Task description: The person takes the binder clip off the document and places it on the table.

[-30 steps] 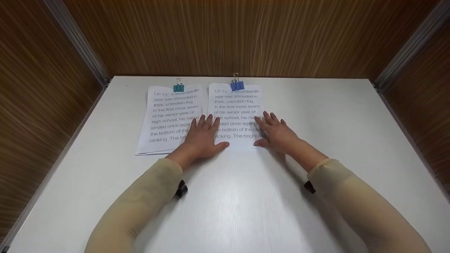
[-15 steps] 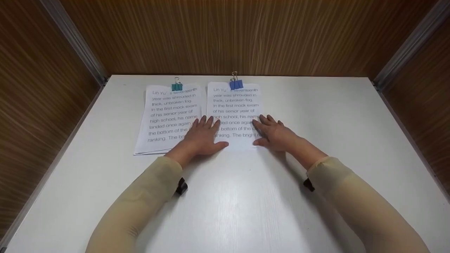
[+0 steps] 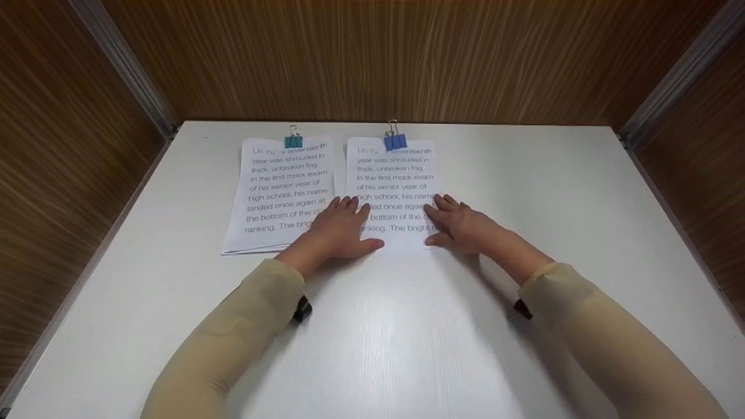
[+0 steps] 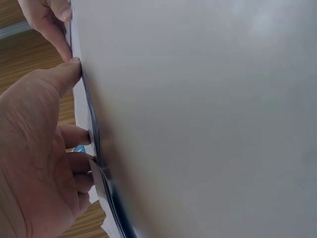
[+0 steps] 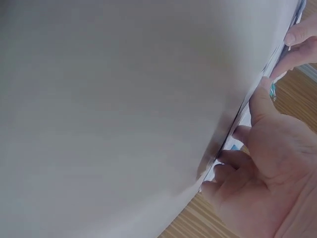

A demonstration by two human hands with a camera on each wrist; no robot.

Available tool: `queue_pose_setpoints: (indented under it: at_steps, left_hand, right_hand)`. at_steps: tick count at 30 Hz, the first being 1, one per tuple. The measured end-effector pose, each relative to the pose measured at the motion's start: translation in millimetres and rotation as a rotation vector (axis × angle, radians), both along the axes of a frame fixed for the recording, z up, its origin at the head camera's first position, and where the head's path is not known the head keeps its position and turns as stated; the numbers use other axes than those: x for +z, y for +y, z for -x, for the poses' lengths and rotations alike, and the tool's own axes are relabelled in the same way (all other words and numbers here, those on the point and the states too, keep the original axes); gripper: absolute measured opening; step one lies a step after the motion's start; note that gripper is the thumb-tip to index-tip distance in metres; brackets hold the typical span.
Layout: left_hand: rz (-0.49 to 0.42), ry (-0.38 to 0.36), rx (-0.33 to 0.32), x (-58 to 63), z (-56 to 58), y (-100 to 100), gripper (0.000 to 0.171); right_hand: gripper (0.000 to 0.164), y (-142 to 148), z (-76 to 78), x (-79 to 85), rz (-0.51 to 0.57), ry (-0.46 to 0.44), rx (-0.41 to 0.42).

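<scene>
In the head view, two clipped stacks of printed paper lie side by side on the white table. A teal binder clip [image 3: 293, 141] holds the top of the left stack [image 3: 279, 186]; a blue binder clip [image 3: 395, 142] holds the top of the right stack [image 3: 393, 177]. My left hand [image 3: 337, 230] rests on the right stack's left edge and overlaps the left stack's lower right corner. Its fingers are extended, with the thumb at the bottom edge. My right hand [image 3: 465, 228] lies along the right stack's right edge, fingers extended and thumb near its lower corner.
The white table [image 3: 384, 337] stretches out in front of the stacks and to both sides. A wood-grain panel [image 3: 372, 64] rises behind it, with more panels left and right. Metal posts [image 3: 125, 70] stand at the back corners.
The right stack has shifted slightly right and toward me, with both hands moving along with it. The gap to the left stack has widened a little, and more of the left stack's print shows.
</scene>
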State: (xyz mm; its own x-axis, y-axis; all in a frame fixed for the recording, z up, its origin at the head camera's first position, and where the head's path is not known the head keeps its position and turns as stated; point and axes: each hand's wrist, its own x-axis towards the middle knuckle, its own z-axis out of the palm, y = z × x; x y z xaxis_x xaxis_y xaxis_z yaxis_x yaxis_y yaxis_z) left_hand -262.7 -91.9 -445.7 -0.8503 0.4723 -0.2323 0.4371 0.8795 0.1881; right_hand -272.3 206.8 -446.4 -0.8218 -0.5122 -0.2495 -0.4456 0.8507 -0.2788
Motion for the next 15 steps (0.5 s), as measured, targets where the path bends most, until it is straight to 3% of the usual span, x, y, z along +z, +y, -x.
queue_pose_setpoints:
  at_steps: [15]
  left_hand:
    - [0.022, 0.0, -0.035, 5.4, -17.4, 11, 0.1]
  right_hand:
    - [0.096, 24, -16.3, -1.3, 0.065, 0.024, 0.017]
